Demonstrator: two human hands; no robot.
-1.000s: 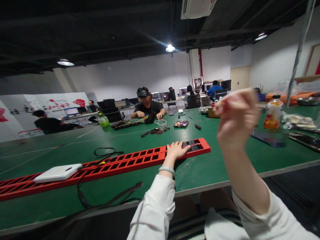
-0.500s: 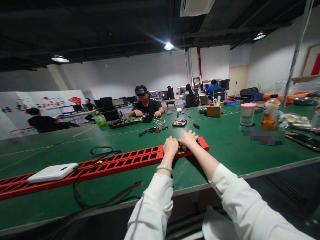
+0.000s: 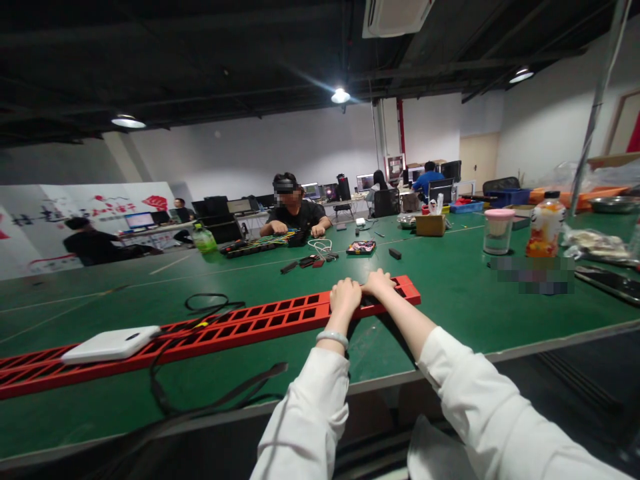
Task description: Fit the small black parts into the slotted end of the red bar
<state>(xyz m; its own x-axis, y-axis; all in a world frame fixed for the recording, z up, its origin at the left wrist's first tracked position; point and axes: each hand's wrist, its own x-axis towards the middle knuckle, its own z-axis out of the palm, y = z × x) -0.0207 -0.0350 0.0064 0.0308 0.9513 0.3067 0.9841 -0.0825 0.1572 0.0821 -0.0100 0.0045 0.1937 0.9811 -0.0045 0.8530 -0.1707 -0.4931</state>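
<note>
A long red slotted beam [image 3: 280, 320] lies across the green table [image 3: 225, 400] in front of me. My left hand [image 3: 345, 299], with a pale bangle [image 3: 333, 338] at the wrist, curls over the beam near its right end. Beside it, almost touching, my right hand [image 3: 380, 285] bends its fingers down onto the same end. A dark part [image 3: 369, 303] shows between and under my hands, mostly covered, so its kind is unclear. My fingertips are partly hidden.
A white box-shaped device [image 3: 113, 345] with a black cable [image 3: 210, 305] rests on the beam's left part. A person [image 3: 293, 213] sits opposite at a wire bundle [image 3: 260, 245]. A lidded cup [image 3: 498, 233] and a drink bottle [image 3: 546, 227] stand to the right.
My hands stay at the beam's right end and have drawn slightly closer together, covering more of the dark part. The whole view has shifted a little.
</note>
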